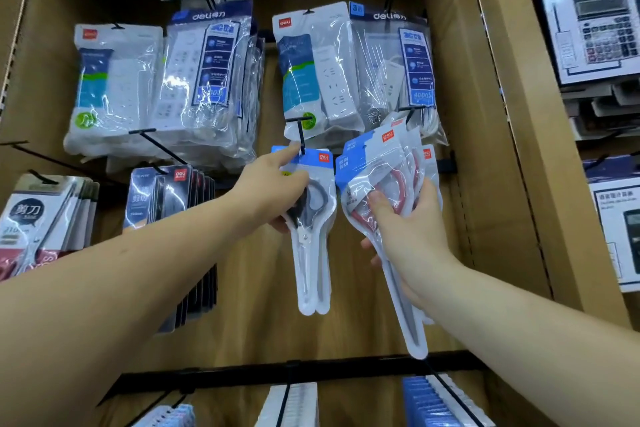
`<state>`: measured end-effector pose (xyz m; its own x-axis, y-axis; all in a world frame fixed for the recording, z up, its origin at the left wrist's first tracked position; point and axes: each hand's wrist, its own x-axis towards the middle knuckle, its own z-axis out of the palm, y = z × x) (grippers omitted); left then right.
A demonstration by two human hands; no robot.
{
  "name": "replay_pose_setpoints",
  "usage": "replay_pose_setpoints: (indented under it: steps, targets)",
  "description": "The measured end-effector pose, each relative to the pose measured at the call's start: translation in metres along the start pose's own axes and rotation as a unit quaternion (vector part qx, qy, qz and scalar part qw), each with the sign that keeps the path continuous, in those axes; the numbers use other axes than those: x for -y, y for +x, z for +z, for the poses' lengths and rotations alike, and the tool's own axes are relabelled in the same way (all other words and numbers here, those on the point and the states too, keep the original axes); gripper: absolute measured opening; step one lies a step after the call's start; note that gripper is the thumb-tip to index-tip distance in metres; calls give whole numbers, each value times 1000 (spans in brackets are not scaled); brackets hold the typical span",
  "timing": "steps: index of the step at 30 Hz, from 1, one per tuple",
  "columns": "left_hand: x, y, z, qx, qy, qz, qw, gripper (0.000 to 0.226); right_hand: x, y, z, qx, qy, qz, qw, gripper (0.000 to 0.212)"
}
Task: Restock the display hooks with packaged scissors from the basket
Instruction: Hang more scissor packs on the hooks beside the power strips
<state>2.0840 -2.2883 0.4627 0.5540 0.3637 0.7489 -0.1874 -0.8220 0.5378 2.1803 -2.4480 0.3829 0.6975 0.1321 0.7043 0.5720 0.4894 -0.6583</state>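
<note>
2 hands (273,191), 4 scissor-pkg bunches (313,253), 4 mid-row power-strip bunches (114,80).

1. Just above the fingertips (292,149) of the left hand (273,187), a black hook (302,135) juts out. Power-strip packs (318,73) hang close overhead, so little room is left upward.
2. Between the two hands' fingers, the black-handled scissors pack (311,253) and the red-handled scissors packs (377,177) leave only a narrow slit, which widens lower down.
3. Below the fingers, the bare back panel (353,329) lies open down to the lower rail (311,373).
4. Left of the left fingers hangs a row of dark scissors packs (162,191).
5. Right of the right hand (412,232), bare panel runs to the wooden upright (502,149).
</note>
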Motion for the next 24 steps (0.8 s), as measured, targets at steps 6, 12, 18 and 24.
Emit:
replay_pose_setpoints:
  steps: [6, 12, 18, 24]
  targets:
    - [8, -2, 3, 16, 46, -18, 999, 64, 0, -5, -2, 12, 5, 11, 1000, 50]
    - [15, -30, 12, -140, 196, 105, 965, 47, 3, -15, -12, 32, 48, 34, 998, 50]
    - [-18, -55, 66, 12, -177, -17, 984, 43, 3, -22, -28, 44, 43, 35, 997, 39]
    - [-37, -47, 96, 44, -270, -31, 961, 43, 13, -20, -65, 26, 44, 57, 997, 20]
